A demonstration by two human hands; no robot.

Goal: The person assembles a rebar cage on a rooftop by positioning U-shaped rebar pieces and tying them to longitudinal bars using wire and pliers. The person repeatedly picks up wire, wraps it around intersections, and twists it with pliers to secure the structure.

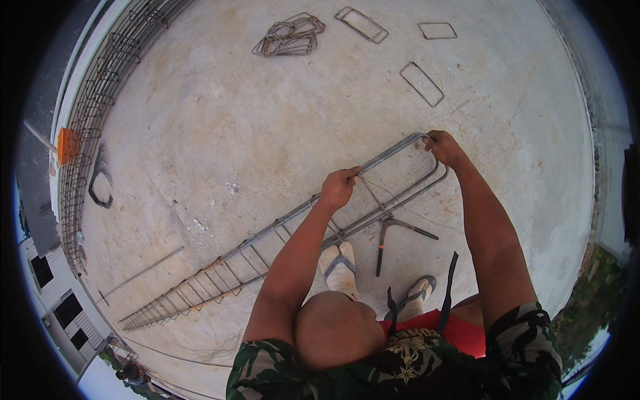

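A long rebar cage [257, 245] of steel bars with rectangular cross ties runs from the lower left to the middle right, above the concrete floor. Its near-right end has bars bent round into hooks. My left hand [339, 189] is closed on the upper bar, a short way back from that end. At the bent corner, my right hand [443, 148] grips the bar with curled fingers. A thin tie wire trails near a cross tie between the hands. Long-handled nippers [381, 243] with dark, orange-banded handles lie under the cage, their head partly hidden by the bars.
A heap of bent stirrups [290, 36] lies at the far side, with loose stirrups [421, 85] to its right. More rebar cages [110, 73] line the left edge, near an orange object [67, 146] and a dark wire coil [100, 197]. My sandalled feet [339, 270] stand beside the cage.
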